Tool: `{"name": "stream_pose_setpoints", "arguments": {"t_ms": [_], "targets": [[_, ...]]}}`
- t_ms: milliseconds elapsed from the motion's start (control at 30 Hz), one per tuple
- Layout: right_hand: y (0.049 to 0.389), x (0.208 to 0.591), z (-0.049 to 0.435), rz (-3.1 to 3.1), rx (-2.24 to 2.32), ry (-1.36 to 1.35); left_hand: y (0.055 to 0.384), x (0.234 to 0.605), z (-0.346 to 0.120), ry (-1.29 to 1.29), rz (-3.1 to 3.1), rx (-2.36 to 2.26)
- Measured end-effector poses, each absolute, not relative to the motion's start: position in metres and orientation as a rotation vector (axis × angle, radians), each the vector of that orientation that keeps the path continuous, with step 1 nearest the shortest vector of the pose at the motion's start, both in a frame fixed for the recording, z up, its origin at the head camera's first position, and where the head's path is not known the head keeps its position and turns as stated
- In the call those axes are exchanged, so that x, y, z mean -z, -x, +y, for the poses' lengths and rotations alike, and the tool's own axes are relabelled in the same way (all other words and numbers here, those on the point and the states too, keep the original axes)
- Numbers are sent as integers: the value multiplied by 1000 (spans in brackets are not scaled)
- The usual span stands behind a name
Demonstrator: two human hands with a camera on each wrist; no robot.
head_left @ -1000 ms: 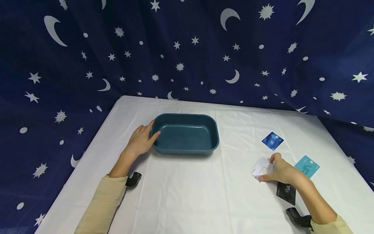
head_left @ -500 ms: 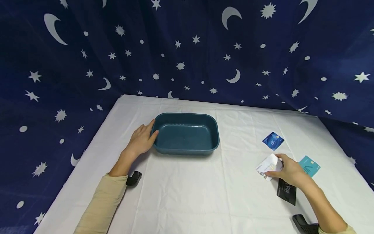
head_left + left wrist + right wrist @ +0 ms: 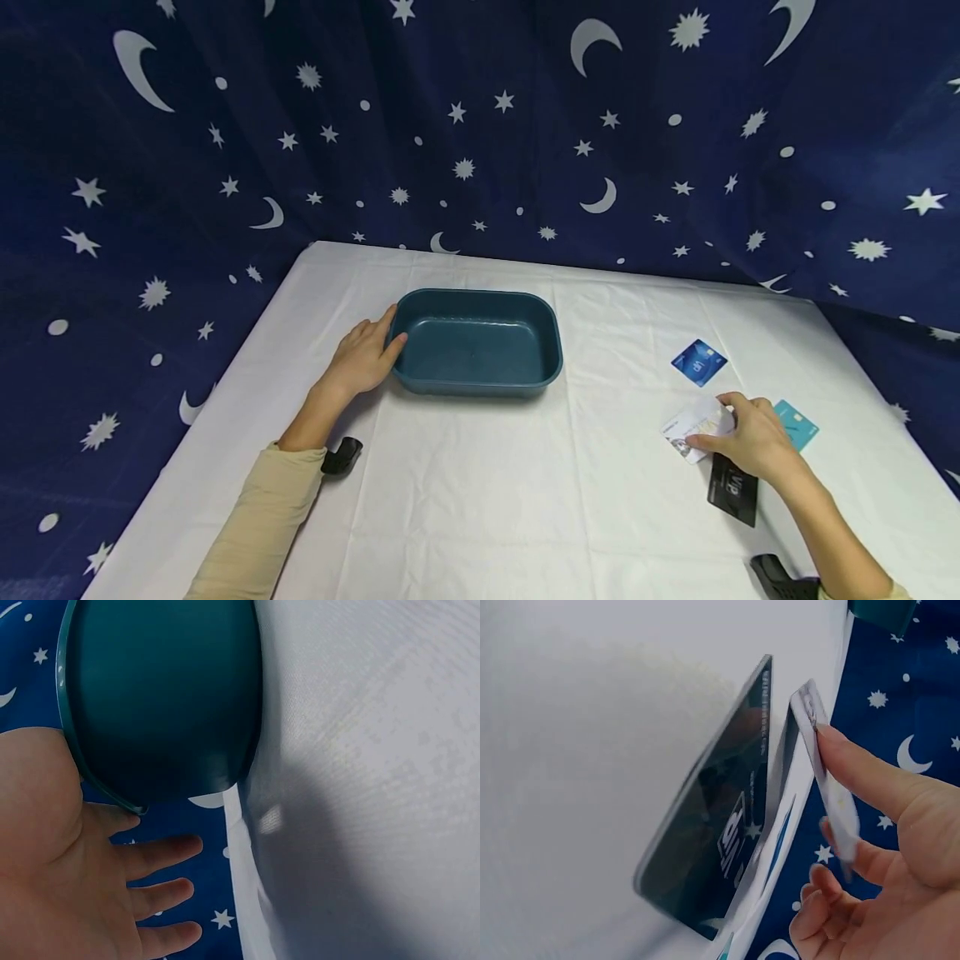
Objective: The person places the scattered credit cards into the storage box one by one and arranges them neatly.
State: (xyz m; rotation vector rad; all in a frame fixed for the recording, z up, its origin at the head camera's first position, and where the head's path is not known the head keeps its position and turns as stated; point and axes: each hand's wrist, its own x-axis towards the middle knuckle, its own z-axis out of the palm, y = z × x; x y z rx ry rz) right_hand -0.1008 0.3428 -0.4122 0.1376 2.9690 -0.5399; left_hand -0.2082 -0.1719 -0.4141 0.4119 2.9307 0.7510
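Observation:
A dark teal rectangular plastic basin point(image 3: 480, 388) stands on the white-covered table. My left hand point(image 3: 360, 357) grips its left end, thumb over the rim inside and fingers outside; in the left wrist view the other fingers point(image 3: 163, 857) spread below the rim. On the right, my right hand point(image 3: 750, 433) pinches a white card point(image 3: 686, 427) by its edges between thumb and fingers. Close under it lies a black VIP card point(image 3: 733, 493), also large in the right wrist view beside the pinched card point(image 3: 832, 787). A teal card point(image 3: 797, 427) is partly hidden behind the hand.
A blue card point(image 3: 699, 362) lies farther back on the right, beyond my right hand. The white tablecloth point(image 3: 480, 500) spreads between the basin and the cards. A dark blue curtain point(image 3: 480, 75) with moons and stars hangs along the back and sides.
My right hand has shifted slightly right with the white card, which now overlaps the black card's upper edge and whose angle has changed. The left hand stays on the basin.

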Motion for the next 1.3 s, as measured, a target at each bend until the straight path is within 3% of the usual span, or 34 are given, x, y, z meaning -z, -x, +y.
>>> {"name": "stream_pose_setpoints", "arguments": {"t_ms": [633,767,1033,1300], "targets": [[96,410,333,3214,964,-368,210,415,-173,-421,2934,-783],[99,413,330,3146,1171,-461,209,416,-174,-421,2938,-786],[101,405,327,2753,1648,-400,208,418,-176,-403,2941,-793],[105,408,327,2830,1467,-566,211,419,-176,-411,2945,-793]]}}
